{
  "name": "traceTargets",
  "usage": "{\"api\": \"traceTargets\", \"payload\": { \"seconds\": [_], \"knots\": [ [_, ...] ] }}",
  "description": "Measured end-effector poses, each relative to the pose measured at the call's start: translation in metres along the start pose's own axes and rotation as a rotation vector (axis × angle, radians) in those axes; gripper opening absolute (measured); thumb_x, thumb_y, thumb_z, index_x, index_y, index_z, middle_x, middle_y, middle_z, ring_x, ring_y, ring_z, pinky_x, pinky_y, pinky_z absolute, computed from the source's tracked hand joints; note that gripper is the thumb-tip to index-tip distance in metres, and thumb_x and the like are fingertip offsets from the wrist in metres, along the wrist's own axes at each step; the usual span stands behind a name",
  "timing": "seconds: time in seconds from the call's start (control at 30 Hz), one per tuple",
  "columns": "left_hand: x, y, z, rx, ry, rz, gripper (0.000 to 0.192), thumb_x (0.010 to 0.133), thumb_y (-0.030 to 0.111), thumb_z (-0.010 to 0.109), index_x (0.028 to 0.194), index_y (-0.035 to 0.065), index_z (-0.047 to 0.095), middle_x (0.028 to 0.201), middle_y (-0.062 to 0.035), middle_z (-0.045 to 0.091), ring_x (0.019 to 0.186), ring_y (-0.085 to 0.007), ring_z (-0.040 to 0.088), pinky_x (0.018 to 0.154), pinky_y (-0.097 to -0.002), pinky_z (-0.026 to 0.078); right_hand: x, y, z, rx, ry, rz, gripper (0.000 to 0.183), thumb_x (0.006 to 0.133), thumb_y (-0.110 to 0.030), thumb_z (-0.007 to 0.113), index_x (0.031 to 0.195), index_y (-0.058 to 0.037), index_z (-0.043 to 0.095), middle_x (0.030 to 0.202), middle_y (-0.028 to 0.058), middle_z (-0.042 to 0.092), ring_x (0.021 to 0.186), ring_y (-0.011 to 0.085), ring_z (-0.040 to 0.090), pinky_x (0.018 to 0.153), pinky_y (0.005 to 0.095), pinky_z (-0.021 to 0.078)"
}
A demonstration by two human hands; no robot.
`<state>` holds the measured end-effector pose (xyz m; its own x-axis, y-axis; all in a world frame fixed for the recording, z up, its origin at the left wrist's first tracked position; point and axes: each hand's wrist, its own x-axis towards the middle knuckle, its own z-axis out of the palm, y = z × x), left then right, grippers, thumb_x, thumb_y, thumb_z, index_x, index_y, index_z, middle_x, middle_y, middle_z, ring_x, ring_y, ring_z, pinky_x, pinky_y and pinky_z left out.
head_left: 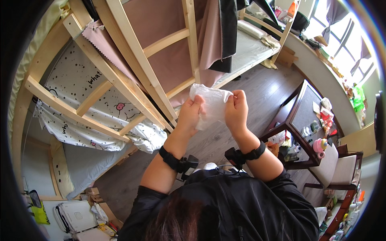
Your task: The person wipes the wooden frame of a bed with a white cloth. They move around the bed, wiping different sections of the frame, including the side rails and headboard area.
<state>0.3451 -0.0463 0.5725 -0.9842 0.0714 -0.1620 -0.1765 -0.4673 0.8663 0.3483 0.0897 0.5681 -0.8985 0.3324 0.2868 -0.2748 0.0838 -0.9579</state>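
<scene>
A thin white sheet (211, 102), either tissue or fine cloth, is stretched between my two hands in front of me. My left hand (189, 116) grips its left side, the thumb lying on the face of the sheet and some fingers showing faintly through it. At the upper right corner, my right hand (236, 110) pinches the sheet between thumb and curled fingers, where the edge folds over. Each wrist wears a black strap carrying a small dark device. The sheet hangs in the air above the grey wooden floor.
Wooden bunk beds with ladders (166, 42) and curtains (87, 90) stand ahead and to the left. On the right is a dark table (304, 105) bearing bottles and a pink cup (318, 146), with a padded chair (343, 170) beside it. A white suitcase (75, 215) sits lower left.
</scene>
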Motion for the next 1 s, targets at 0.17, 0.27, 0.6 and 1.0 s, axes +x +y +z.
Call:
{"api": "traceTargets", "payload": {
  "seconds": [0.17, 0.27, 0.6, 1.0],
  "knots": [
    [-0.003, 0.004, 0.0, 0.404, 0.087, 0.277, 0.021, 0.093, 0.025, 0.052, 0.084, 0.0056, 0.054, 0.058, 0.0051, 0.041, 0.051, -0.0042, 0.039, 0.046, -0.02, 0.032, 0.003, -0.004, -0.008, 0.098, 0.009, -0.073, 0.008, 0.092, -0.007, 0.049, 0.087, -0.0026, 0.046, 0.07, -0.0005, 0.051, 0.062, 0.0048, 0.043, 0.058, 0.0204, 0.0393],
    [-0.011, 0.013, 0.004, 0.552, 0.145, 0.403, 0.024, 0.092, 0.025, 0.053, 0.08, 0.0039, 0.055, 0.054, 0.0057, 0.039, 0.049, -0.0037, 0.038, 0.046, -0.0201, 0.031, 0.012, -0.01, -0.016, 0.183, -0.001, -0.099, 0.009, 0.093, -0.007, 0.048, 0.086, -0.0028, 0.046, 0.073, -0.0006, 0.051, 0.065, 0.0041, 0.043, 0.061, 0.0192, 0.0389],
    [0.004, 0.034, 0.028, 0.511, 0.232, 0.555, 0.037, 0.093, 0.032, 0.052, 0.069, 0.0041, 0.055, 0.056, 0.0073, 0.034, 0.052, -0.0043, 0.028, 0.046, -0.0227, 0.025, 0.039, -0.023, -0.035, 0.406, -0.132, 0.117, 0.019, 0.095, -0.021, 0.046, 0.089, -0.0038, 0.052, 0.074, -0.0027, 0.051, 0.064, 0.0026, 0.041, 0.058, 0.0184, 0.0364],
    [-0.011, 0.081, 0.089, 0.14, -0.192, 0.266, 0.023, 0.086, 0.018, 0.061, 0.104, 0.0027, 0.059, 0.093, -0.004, 0.063, 0.084, -0.0123, 0.06, 0.075, -0.0257, 0.05, 0.101, -0.053, -0.088, 0.911, -0.856, 0.315, 0.03, 0.075, 0.008, 0.057, 0.103, -0.0006, 0.057, 0.105, 0.0071, 0.057, 0.096, 0.0159, 0.055, 0.085, 0.029, 0.0442]
  ]
}}
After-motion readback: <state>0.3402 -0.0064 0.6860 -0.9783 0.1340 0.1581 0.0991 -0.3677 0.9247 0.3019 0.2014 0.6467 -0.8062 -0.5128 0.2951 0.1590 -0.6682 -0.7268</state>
